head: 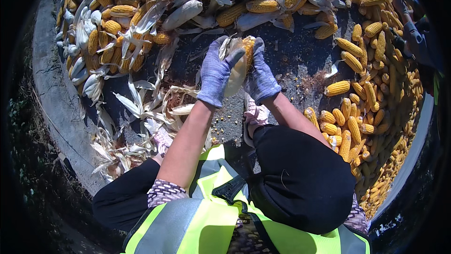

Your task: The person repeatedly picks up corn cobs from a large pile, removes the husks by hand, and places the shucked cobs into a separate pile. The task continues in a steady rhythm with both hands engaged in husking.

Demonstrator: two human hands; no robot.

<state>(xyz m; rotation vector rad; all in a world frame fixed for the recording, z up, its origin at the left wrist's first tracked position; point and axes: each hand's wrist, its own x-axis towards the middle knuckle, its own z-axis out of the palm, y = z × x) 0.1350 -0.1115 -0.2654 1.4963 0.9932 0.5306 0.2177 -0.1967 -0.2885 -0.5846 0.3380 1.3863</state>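
Note:
Between my gloved hands is an ear of corn [248, 50], its yellow kernels bare near the upper end. Pale husk [235, 77] still wraps its lower part and hangs downward. My left hand [218, 70], in a grey-purple knit glove, grips the husk with the thumb across it. Along the ear's right side, my right hand [262, 70] in a matching glove holds the kernel end. Some fingers of both hands are hidden behind the ear.
Partly husked corn ears [119, 10] are heaped ahead and to the left. A pile of bare ears [356, 120] lies at the right. Loose husks [169, 109] litter the ground by my left shoe [160, 136]. At the far right, another person's sleeve [415, 37] shows.

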